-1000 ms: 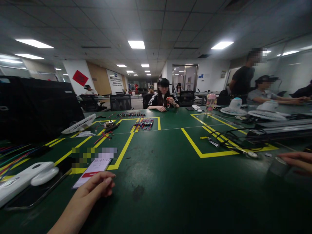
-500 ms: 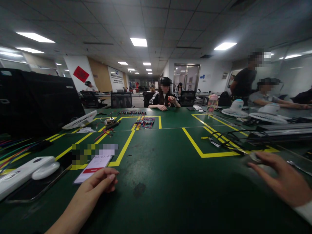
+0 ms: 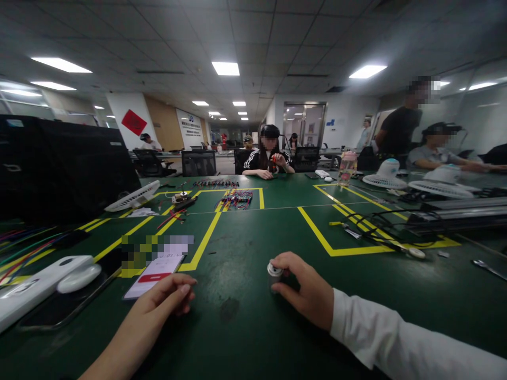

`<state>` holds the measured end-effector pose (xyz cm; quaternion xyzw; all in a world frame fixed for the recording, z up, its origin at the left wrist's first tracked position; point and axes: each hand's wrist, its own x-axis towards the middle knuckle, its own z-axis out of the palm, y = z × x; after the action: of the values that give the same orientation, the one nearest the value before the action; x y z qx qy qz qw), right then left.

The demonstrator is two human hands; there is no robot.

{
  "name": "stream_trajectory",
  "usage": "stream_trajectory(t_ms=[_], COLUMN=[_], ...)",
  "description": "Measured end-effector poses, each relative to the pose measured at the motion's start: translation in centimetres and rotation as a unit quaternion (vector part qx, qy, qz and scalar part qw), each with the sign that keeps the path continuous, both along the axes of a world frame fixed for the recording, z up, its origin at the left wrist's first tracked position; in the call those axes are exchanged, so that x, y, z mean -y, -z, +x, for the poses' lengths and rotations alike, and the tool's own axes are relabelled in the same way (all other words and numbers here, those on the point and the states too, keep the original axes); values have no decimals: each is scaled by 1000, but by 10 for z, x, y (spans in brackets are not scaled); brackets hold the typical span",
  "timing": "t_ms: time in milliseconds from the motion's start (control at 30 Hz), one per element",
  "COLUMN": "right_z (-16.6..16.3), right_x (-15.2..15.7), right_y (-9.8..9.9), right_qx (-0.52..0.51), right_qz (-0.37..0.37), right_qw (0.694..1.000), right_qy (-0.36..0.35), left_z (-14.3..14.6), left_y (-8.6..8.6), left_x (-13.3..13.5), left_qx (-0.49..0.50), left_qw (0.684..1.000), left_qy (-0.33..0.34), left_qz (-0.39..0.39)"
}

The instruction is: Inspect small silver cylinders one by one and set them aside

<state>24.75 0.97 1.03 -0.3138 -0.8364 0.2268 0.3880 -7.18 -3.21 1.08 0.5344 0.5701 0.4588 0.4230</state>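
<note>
My right hand point(image 3: 304, 287) rests on the green table point(image 3: 253, 327) near the middle, fingers wrapped round a small silver-topped cylindrical part point(image 3: 274, 270) that stands upright. A white sleeve covers that forearm. My left hand point(image 3: 168, 301) lies at the lower left with fingers curled loosely, its fingertips at the near edge of a phone point(image 3: 154, 274) showing a white and red screen. Nothing shows inside the left hand.
White devices point(image 3: 43, 282) lie at the far left beside coloured wires. Yellow tape lines point(image 3: 325, 243) mark zones. Black cables, a rail point(image 3: 455, 211) and white fan parts point(image 3: 386, 177) fill the right. A black screen point(image 3: 59, 169) stands left. People sit across and at the right.
My right hand swept in from the right edge to the table's middle and now grips the small cylindrical part. The left hand has barely moved.
</note>
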Motion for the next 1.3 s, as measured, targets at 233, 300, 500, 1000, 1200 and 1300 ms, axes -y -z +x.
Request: stream_trajectory(t_ms=[233, 300, 500, 1000, 1200, 1300], right_z=[-1, -1, -1, 5, 3, 5], right_x=[-6, -8, -12, 1, 4, 5], right_y=[1, 3, 4, -8, -13, -13], right_qx=[-15, -18, -23, 19, 22, 3], right_qz=[-114, -132, -151, -118, -116, -111], right_qw=[993, 990, 988, 993, 993, 994], right_qy=[34, 36, 16, -11, -20, -7], left_z=[64, 92, 145, 102, 104, 97], left_y=[-16, -24, -43, -17, -16, -19], left_x=[-8, -12, -29, -30, -28, -27], left_qx=[-160, -166, -181, -244, -218, -164], left_qw=[982, 976, 953, 937, 944, 964], left_qy=[48, 77, 120, 191, 200, 162], left_qz=[87, 116, 212, 164, 147, 132])
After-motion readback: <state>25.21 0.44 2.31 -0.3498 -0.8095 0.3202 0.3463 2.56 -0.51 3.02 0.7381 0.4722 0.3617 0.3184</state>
